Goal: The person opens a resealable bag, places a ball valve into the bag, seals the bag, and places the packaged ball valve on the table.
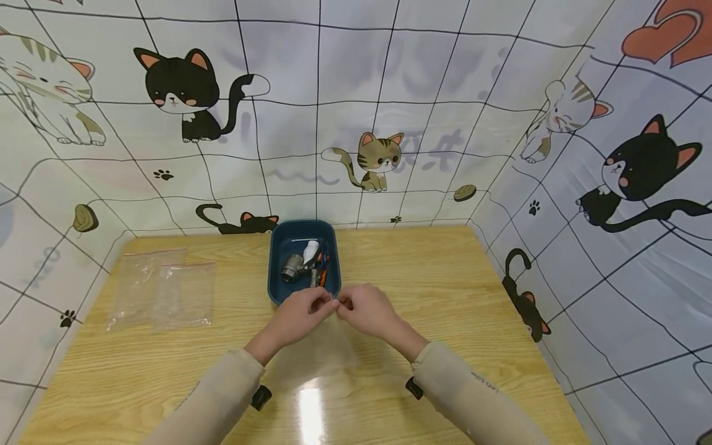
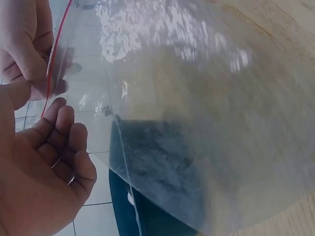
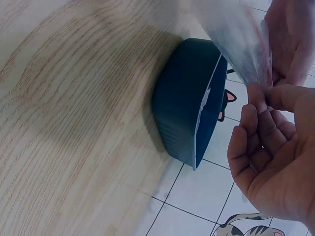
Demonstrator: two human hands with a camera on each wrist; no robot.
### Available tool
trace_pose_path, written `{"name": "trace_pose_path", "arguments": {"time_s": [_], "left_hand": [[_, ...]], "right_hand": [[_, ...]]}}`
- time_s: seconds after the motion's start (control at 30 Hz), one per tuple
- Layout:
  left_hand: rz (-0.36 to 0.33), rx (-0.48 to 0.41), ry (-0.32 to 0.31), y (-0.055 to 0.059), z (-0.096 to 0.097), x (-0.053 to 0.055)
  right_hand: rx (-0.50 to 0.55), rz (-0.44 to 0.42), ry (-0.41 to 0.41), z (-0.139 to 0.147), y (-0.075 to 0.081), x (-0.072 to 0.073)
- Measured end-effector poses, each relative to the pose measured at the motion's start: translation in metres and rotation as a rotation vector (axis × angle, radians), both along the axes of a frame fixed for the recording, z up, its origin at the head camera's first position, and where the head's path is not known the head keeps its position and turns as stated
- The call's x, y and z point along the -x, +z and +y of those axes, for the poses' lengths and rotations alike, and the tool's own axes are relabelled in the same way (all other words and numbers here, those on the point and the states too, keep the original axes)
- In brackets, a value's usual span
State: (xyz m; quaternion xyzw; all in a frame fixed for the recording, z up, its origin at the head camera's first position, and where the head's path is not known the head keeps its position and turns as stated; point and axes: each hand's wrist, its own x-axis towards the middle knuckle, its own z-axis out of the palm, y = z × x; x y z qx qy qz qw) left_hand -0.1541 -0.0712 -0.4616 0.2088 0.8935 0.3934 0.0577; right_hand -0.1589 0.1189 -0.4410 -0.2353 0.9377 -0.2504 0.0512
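Note:
Between the two hands hangs a clear zip bag (image 2: 162, 83) with a red line along its top edge. My left hand (image 1: 303, 314) pinches that edge between thumb and fingers. Right beside it, my right hand (image 1: 371, 311) pinches the same edge, the fingertips of both hands nearly meeting. The bag's body drops toward the table, see-through and faint in the head view. Just beyond the hands stands a dark blue bin (image 1: 275, 259) holding a metal pipe-like fitting (image 1: 292, 268), a white piece (image 1: 311, 250) and several tools with orange and dark handles.
Two more clear zip bags, one (image 1: 133, 290) partly under the other (image 1: 186, 296), lie flat at the left of the wooden table (image 1: 423, 272). White cloth walls (image 1: 345, 74) printed with cats rise behind the table and on both sides.

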Motion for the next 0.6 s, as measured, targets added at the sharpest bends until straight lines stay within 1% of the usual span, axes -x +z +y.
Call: {"name": "trace_pose_path", "arguments": {"time_s": [0.23, 0.4, 0.6], "left_hand": [[0.000, 0.000, 0.026, -0.0032, -0.0006, 0.0001], [0.005, 0.010, 0.051, -0.0033, -0.0017, 0.0002], [-0.041, 0.002, 0.028, -0.0038, -0.0046, 0.0004]], "right_hand": [[0.014, -0.003, 0.022, -0.0042, -0.0001, -0.0024], [0.034, -0.014, 0.012, -0.0071, -0.0008, -0.0035], [0.068, -0.028, 0.002, -0.0096, -0.0019, -0.0023]]}}
